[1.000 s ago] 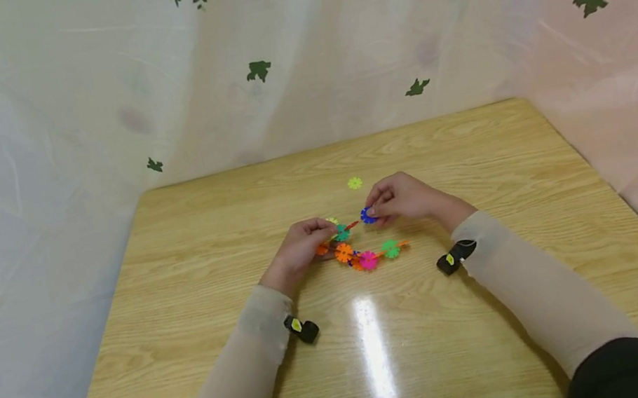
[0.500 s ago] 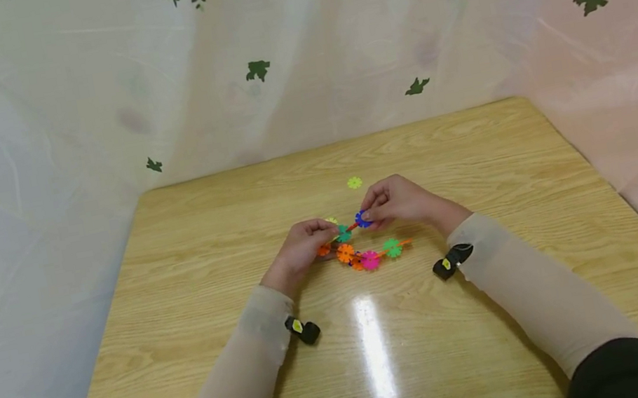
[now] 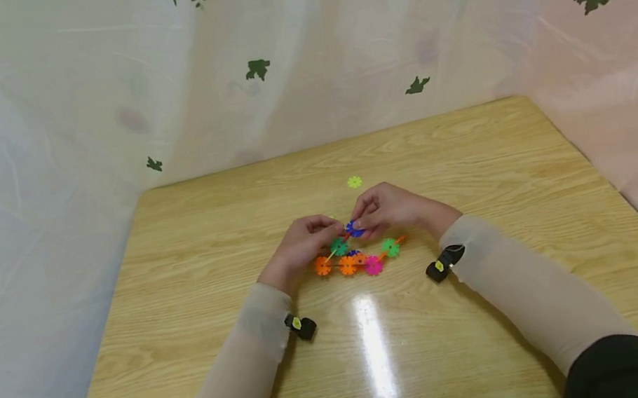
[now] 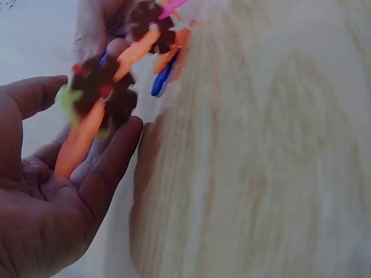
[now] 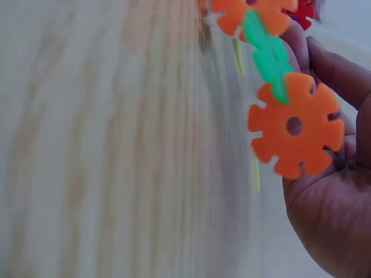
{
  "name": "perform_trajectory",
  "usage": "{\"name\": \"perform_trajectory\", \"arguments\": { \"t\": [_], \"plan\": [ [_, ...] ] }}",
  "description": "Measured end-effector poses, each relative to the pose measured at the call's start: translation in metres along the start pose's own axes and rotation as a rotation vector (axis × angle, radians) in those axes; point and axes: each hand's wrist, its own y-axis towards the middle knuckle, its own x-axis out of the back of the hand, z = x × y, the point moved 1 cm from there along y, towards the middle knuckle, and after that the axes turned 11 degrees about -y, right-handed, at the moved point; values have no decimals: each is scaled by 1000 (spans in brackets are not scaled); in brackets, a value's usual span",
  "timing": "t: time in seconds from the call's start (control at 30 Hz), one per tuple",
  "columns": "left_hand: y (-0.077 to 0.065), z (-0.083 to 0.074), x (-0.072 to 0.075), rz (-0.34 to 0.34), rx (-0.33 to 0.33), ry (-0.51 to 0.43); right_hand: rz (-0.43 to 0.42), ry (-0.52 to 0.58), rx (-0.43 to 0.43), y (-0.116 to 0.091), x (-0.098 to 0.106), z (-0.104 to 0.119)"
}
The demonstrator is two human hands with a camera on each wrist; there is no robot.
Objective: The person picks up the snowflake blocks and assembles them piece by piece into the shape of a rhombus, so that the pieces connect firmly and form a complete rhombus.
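Notched-disc chain (image 3: 346, 265) and blue disc (image 3: 353, 229) together between both hands (image 3: 303, 241) (image 3: 392, 207)

A loose disc (image 3: 354, 182) lies on the bench (image 3: 199, 248) behind the chain of discs (image 3: 347, 266), whose far end sits between left fingers (image 3: 318, 222) and right fingers (image 3: 367, 203) (curtain (image 3: 327, 98) beyond).

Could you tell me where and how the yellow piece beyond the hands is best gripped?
Probably by opposite edges of its notched rim, from above: the yellow piece appears to lie flat on the table, leaving its underside covered. The right hand looks nearer, but holds a blue piece.
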Motion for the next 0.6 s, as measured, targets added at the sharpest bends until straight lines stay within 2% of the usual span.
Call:
{"name": "perform_trajectory", "arguments": {
  "t": [0.1,0.17,0.27,0.33,0.4,0.53,0.6],
  "plan": [
    [0,-1,-1,17,8,49,55,-27,-1,6,-5,4],
    [1,1,0,23,11,55,49,-84,6,10,-5,7],
    [0,2,4,30,20,36,-12,-274,32,16,-4,12],
    [-1,3,6,38,15,56,-49,-417,52,22,-4,15],
    [-2,2,7,56,14,68,-48,-535,65,27,-5,18],
    [-4,0,7,82,17,92,24,-631,60,35,-9,21],
    [-4,0,6,83,27,85,35,-670,51,36,-9,21]
  ]
}}
